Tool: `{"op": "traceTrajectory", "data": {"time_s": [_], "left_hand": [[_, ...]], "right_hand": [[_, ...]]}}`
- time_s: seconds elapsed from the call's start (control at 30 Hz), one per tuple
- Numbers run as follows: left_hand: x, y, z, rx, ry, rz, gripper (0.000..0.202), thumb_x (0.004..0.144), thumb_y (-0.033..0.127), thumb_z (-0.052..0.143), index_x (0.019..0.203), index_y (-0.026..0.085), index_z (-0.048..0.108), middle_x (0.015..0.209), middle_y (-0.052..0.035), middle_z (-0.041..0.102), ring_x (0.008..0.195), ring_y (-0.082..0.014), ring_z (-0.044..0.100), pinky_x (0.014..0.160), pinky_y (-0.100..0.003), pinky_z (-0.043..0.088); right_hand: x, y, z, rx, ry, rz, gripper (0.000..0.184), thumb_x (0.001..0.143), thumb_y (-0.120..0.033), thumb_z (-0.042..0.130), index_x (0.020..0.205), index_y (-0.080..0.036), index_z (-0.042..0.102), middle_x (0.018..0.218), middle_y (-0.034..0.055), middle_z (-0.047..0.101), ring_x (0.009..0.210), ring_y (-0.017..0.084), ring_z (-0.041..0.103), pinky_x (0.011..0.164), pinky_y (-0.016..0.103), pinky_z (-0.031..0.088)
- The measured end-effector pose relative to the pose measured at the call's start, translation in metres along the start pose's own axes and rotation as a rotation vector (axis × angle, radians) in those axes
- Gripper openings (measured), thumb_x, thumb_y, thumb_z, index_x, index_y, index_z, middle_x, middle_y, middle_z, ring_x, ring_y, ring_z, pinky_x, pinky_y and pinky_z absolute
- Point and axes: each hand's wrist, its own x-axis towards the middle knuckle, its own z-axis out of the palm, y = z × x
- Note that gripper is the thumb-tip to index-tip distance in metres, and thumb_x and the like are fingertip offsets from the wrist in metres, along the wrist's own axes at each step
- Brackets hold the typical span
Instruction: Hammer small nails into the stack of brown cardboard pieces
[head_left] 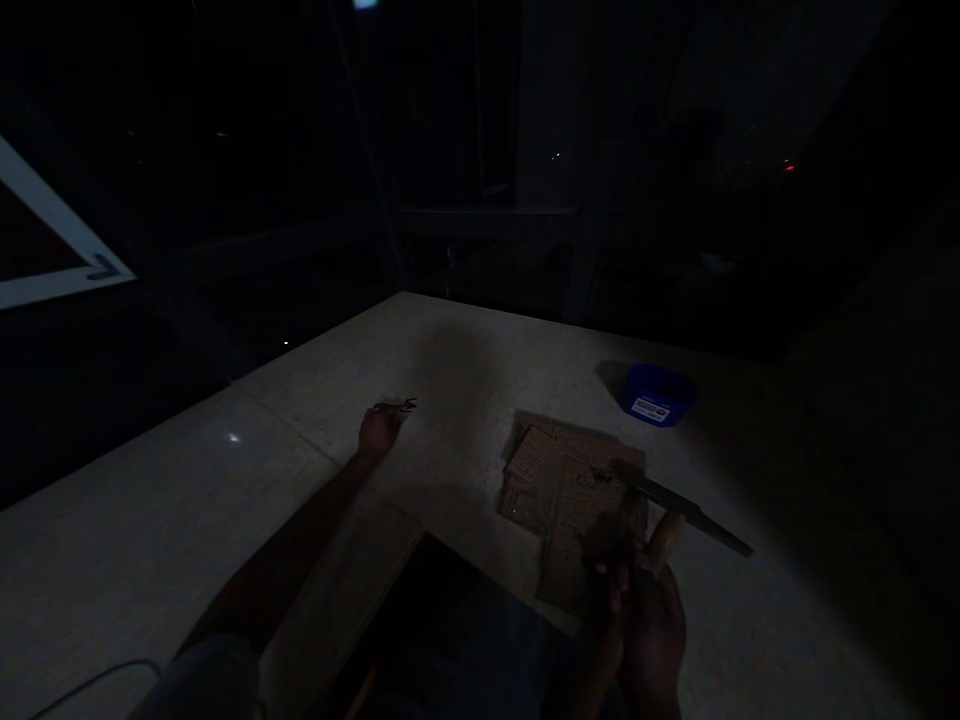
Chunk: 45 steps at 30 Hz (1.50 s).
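Observation:
The scene is very dark. My left hand [380,430] is over the pale tabletop, its fingers pinched on a small dark zigzag piece [409,405]. At the lower right, my right hand [656,610] is wrapped round the wooden handle of a hammer-like tool [697,516] with a long, narrow metal head. That tool is over the right edge of a brown cardboard sheet [574,545] with many small marks. Similar dark zigzag pieces [600,477] lie on the sheet. Deep shadow hides part of my right fingers and wrist.
A blue plastic tub [660,395] with a white label stands behind the cardboard, to the right. Smaller cardboard pieces [534,455] overlap the sheet's left side. The pale tabletop [480,390] ends at a dark far edge. A thin cable [97,680] lies at the lower left.

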Motion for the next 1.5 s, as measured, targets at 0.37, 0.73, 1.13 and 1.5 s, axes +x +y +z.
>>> {"op": "traceTrajectory", "data": {"time_s": [0.37,0.73,1.13,1.5], "left_hand": [[0.007,0.008,-0.005,-0.104,-0.022,-0.078,0.014,0.078,0.025,0.058,0.075,0.017,0.070,0.087,-0.0092,0.074,0.090,-0.0278,0.070,0.091,-0.045,0.053],[-0.019,0.163,0.025,-0.807,-0.262,-0.128,0.032,0.064,0.043,0.076,0.080,0.015,0.073,0.086,-0.0108,0.077,0.077,-0.0246,0.071,0.068,-0.035,0.055],[-0.076,0.261,0.122,-0.876,-0.752,-0.022,0.032,0.074,0.043,0.076,0.092,0.017,0.074,0.091,-0.0090,0.078,0.085,-0.0227,0.073,0.076,-0.033,0.056],[-0.079,0.249,0.139,-0.667,-0.718,0.326,0.022,0.091,0.033,0.060,0.102,0.023,0.076,0.103,-0.0033,0.079,0.098,-0.0207,0.073,0.090,-0.032,0.057]], "right_hand": [[0.000,-0.001,0.001,0.025,0.034,0.007,0.037,0.079,-0.053,0.073,0.091,-0.022,0.058,0.051,-0.0102,0.049,0.051,0.012,0.055,0.059,0.024,0.048],[0.000,-0.003,0.012,0.057,0.057,-0.035,0.036,0.082,-0.054,0.071,0.092,-0.021,0.060,0.049,-0.0110,0.048,0.046,0.011,0.048,0.064,0.028,0.051],[0.001,0.000,0.012,0.102,0.066,-0.002,0.037,0.085,-0.053,0.069,0.101,-0.021,0.061,0.052,-0.0105,0.049,0.046,0.011,0.051,0.059,0.027,0.050],[0.000,-0.002,0.013,0.125,0.087,0.033,0.033,0.088,-0.049,0.068,0.104,-0.022,0.061,0.053,-0.0113,0.049,0.043,0.008,0.046,0.057,0.024,0.047]]}}
